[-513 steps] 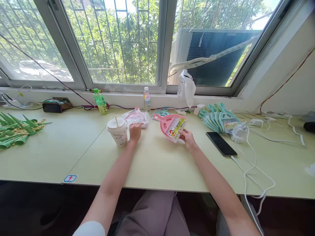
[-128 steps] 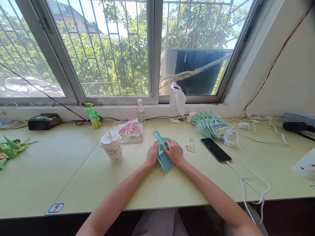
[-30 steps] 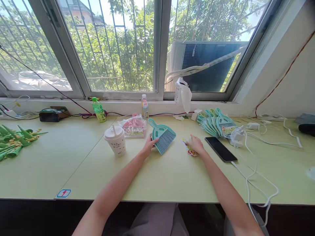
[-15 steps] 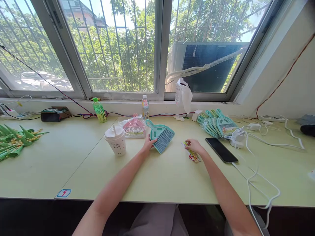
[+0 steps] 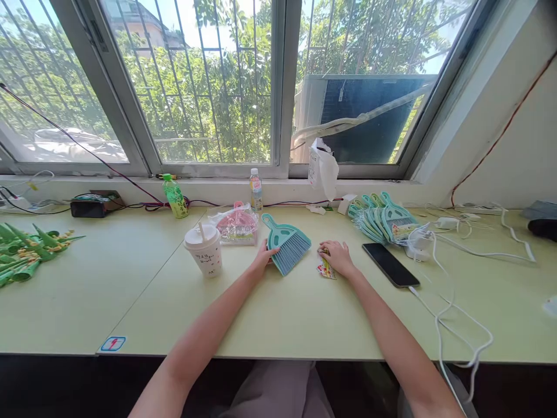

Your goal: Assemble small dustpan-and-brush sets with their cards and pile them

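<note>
Gripped at its left edge by my left hand, a teal mini dustpan and brush set is held tilted over the table, handle pointing up and left. Its bristles face down and right. The thumb lies on the front, while the other fingers are hidden behind. To the right, my right hand has its fingertips closed on a colorful printed card, which is partly covered by the fingers. Whether it is one card or more, I cannot tell. The card is apart from the dustpan set.
A lidded paper cup stands left of my left arm, before a bagged pink dustpan set. Several wrapped teal dustpan sets lie at right behind a phone with a white cable. Bottles line the back; green pieces lie far left.
My right hand has moved left, bringing the printed card closer to the dustpan set. My left hand and the set have shifted slightly right.
</note>
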The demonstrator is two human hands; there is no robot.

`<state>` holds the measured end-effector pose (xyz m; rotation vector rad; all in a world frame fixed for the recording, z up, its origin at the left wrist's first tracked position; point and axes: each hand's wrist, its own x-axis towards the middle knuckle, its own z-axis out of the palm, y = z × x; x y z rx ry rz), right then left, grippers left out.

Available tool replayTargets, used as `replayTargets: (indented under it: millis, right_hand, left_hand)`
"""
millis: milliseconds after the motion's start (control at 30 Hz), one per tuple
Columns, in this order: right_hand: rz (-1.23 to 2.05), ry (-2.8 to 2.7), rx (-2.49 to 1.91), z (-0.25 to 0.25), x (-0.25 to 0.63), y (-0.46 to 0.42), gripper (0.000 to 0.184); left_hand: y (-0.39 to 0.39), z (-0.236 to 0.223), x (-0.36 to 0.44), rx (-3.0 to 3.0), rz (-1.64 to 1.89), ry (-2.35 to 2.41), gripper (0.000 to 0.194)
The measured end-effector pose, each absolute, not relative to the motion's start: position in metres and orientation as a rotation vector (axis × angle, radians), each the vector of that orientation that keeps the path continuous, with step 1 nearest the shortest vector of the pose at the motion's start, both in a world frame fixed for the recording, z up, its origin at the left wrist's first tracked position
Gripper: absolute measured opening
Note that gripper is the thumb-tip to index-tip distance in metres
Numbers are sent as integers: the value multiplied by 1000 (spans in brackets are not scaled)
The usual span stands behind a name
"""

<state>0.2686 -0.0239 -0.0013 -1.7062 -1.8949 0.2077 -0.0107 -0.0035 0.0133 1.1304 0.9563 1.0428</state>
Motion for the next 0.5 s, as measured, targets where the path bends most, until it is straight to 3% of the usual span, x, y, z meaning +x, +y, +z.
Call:
replayTargets:
  millis: [67,167,267,367,500]
  right_hand:
    - [435,-1775,-1585,8,266,-26,16]
    - [822,-1487,-1240,26,259,-33,33]
    - [971,-1342,-1046,41,247,-43,41]
    - [953,-1483,-1083,45,232,-50,40]
    - [633,-1698,-1196,35,213,-49,28]
  left_hand:
    - [-5,14,-11,1129,1049,955,66]
    - [-8,16,-11,1129,1049,937,65]
    - [-13,19,-10,1164,1025,885,65]
    - [-20,21,-6,1221,978,845,68]
    - [-27,22,1,1270,890,814,72]
